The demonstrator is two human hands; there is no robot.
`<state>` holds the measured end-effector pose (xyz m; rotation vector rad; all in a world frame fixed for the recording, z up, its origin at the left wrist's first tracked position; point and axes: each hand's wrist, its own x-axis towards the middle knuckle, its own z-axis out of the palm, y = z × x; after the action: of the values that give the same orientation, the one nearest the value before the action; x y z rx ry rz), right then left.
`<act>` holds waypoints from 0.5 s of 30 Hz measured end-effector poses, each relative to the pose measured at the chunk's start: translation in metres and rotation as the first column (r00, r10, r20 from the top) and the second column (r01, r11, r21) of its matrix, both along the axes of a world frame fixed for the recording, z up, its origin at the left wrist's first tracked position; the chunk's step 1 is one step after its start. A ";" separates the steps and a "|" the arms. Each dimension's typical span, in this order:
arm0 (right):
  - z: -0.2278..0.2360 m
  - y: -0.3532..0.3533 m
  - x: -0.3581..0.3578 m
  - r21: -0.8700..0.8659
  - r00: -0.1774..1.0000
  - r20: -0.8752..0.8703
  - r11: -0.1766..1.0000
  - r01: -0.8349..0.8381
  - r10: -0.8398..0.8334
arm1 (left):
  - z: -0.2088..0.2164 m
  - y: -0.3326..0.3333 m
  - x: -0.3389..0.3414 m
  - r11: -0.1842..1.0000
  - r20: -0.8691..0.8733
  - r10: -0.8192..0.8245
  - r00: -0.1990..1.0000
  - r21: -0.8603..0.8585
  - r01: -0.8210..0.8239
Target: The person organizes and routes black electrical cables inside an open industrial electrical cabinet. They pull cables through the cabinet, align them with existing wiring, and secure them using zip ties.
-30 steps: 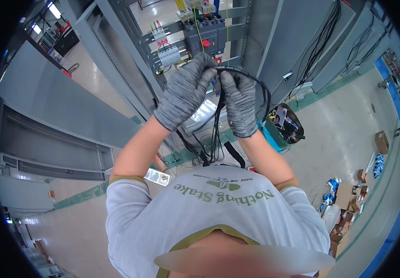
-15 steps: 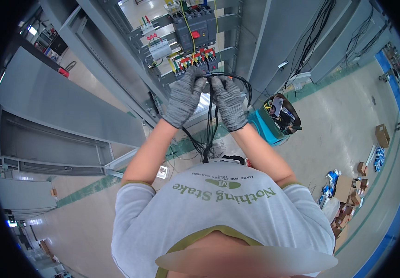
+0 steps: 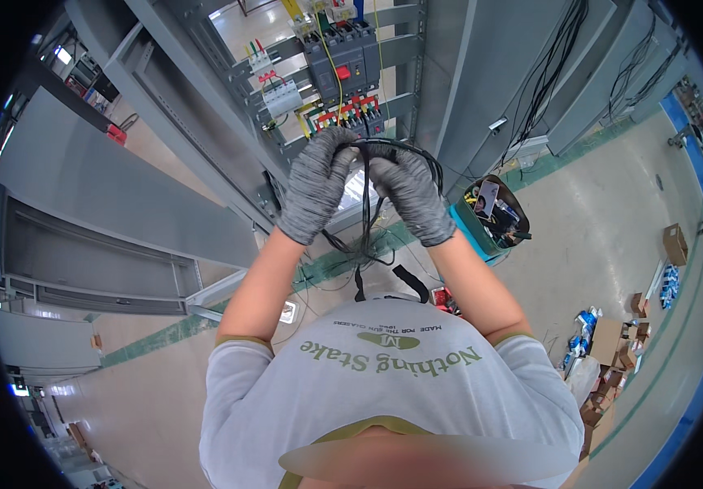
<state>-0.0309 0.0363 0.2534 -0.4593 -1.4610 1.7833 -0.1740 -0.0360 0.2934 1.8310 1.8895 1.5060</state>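
"Where are the black cables (image 3: pixel 365 198), and what could go wrong?"

"Mid-air before me, pinched in the curled, gloved fingers of my left hand (image 3: pixel 317 187) and right hand (image 3: pixel 413 196). The tails dangle toward six o'clock; that slack could tangle. At twelve o'clock is the breaker (image 3: pixel 342 63); a springy loop slipping my pinch might catch there."

"And what's changed?"

"Half a second ago my wrists were closer together; now they're wider apart, with the fingertips still close."

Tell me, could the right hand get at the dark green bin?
Probably, after letting go: the right hand holds black cables, which loop past its right side. Beyond them, the way to the dark green bin looks open, though depth is unclear.
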 end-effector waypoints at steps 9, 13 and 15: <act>0.009 0.026 0.016 0.211 0.975 0.183 0.974 0.086 -0.126 | 0.020 -0.004 -0.019 0.971 -0.137 -0.228 0.964 -0.103 0.215; 0.022 0.019 0.006 -0.094 0.999 -0.020 0.995 0.036 -0.038 | 0.027 0.006 -0.023 0.958 -0.099 -0.268 0.958 -0.132 0.255; 0.020 0.019 0.008 -0.166 0.998 -0.058 0.986 -0.014 0.004 | 0.023 0.013 -0.033 0.969 -0.163 -0.242 0.956 -0.082 0.232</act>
<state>-0.0233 0.0554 0.2734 -0.4822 -1.2816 1.9191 -0.2070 -0.0232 0.3168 2.1309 1.6852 1.2346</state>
